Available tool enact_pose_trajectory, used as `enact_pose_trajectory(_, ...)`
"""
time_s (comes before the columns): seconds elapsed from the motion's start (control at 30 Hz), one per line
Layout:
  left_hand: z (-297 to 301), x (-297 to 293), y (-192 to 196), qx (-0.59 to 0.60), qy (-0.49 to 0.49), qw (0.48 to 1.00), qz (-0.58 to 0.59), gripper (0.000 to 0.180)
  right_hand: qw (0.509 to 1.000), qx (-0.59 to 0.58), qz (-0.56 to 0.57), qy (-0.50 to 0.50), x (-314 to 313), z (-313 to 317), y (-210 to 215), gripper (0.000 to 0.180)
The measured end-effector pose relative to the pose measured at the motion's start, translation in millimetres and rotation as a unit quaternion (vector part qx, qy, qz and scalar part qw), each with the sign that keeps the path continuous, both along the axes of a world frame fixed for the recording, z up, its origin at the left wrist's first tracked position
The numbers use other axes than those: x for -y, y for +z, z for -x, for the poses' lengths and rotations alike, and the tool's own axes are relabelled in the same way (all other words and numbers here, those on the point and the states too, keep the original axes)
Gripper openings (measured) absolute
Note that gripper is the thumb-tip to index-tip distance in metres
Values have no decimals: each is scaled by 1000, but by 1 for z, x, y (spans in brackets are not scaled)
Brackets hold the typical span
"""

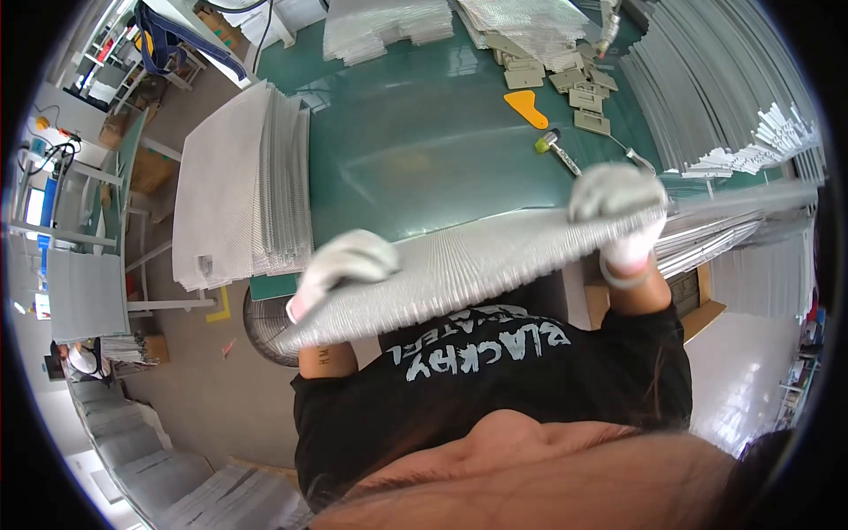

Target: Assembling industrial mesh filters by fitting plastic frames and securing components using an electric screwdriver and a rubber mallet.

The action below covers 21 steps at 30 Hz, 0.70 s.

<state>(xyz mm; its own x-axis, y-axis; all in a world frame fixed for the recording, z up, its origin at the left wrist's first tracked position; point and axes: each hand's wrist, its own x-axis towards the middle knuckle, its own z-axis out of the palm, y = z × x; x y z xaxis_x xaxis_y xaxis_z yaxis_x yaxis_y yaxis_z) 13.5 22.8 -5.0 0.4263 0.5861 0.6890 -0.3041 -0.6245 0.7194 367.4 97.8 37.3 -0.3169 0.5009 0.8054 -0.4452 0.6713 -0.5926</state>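
A long silvery sheet with a finely ribbed or mesh surface (468,261) spans the space between my gloved hands, in front of my body. My left hand (349,262), in a white glove, is closed over its left end. At the sheet's right end, my right hand (618,199) grips it too; this glove is grey-white and a little blurred. The right end sits higher in the view than the left. Part of the near edge of the green table (397,168) is hidden behind the sheet. Close to my right hand lies a small hammer with a yellow-green head (558,152).
Stacked mesh sheets (234,185) stand on the table's left side, with more stacks (389,26) at its far edge. An orange scraper (527,109) lies near several grey-beige plates (587,97). Long grey strips (715,79) fill the right. A floor fan (265,327) stands below the table.
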Motion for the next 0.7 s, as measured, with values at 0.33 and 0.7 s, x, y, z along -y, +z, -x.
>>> enact_pose_trajectory(0.33,16,1,-74,-490,223,843,0,33,983,104,-132,76,44,-22,5,32)
enact_pose_trajectory(0.7,-10,-47,-30,-454,-128,859,202,51,991,91,-53,81,56,-24,-3,29)
